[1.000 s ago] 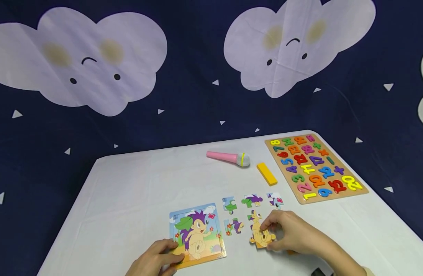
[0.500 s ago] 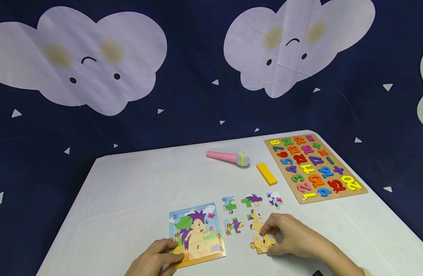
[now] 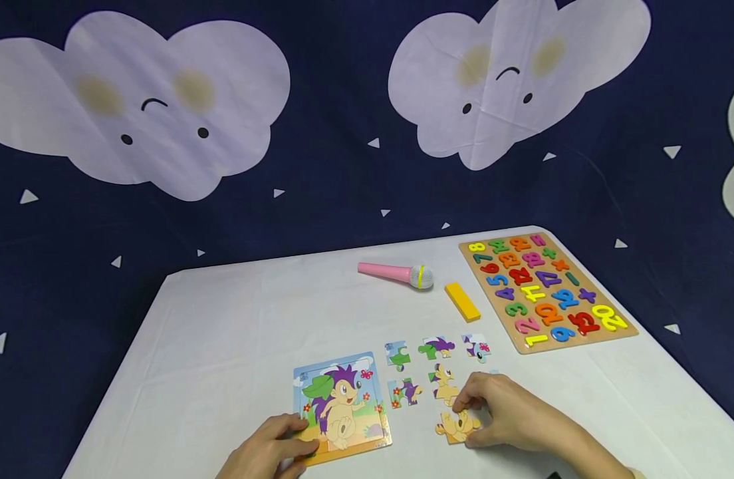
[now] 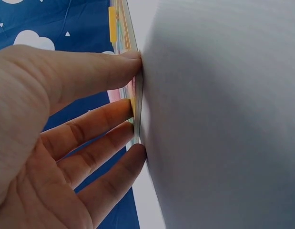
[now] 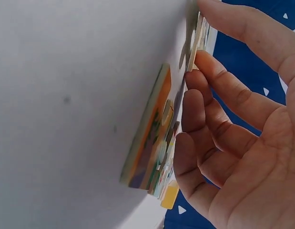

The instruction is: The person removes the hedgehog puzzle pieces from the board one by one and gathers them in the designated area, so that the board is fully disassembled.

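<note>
A jigsaw board with a purple-haired hedgehog picture lies on the white table. My left hand rests at its lower left, fingertips and thumb touching the edge; the left wrist view shows the fingers fairly straight there. My right hand pinches a tan puzzle piece between thumb and index finger. In the right wrist view, that puzzle piece appears edge-on, close to the tabletop. Just above it lies a hedgehog-face puzzle piece. Part of the held piece is hidden by the fingers.
Loose puzzle pieces lie around: a leaf piece, a hair piece, a butterfly piece and a flower piece. Farther back are a yellow block, a pink toy microphone and a number board.
My right hand has shifted the tan puzzle piece slightly down and to the right, and a gap now shows between it and the face piece. My left hand stays put.
</note>
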`<state>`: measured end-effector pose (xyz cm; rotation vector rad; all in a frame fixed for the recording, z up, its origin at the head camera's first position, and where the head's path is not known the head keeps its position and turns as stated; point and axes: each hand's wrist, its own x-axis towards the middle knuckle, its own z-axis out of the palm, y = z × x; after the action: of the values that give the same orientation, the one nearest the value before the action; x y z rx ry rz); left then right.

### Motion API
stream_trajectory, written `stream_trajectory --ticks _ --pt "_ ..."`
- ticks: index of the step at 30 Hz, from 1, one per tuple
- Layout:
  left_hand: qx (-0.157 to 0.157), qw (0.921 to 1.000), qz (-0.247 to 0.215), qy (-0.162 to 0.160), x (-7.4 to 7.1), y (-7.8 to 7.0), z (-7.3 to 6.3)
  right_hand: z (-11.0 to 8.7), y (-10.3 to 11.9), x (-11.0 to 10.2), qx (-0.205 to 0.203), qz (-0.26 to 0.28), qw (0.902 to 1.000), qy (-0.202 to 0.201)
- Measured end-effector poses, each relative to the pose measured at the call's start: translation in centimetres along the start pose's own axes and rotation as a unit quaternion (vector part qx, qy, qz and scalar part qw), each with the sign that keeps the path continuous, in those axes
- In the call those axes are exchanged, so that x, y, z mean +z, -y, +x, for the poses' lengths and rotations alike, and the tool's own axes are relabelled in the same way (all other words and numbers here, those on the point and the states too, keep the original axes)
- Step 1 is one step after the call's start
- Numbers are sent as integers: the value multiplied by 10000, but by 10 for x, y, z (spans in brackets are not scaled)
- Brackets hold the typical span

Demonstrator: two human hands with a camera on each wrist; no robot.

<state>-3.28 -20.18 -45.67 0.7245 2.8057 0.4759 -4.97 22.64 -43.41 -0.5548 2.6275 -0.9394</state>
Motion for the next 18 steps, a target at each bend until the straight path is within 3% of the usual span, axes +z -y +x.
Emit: stream_trajectory --ticks 18 --pt "43 9999 81 -60 -2 -1 -1 -1 1 2 -243 -324 9992 -30"
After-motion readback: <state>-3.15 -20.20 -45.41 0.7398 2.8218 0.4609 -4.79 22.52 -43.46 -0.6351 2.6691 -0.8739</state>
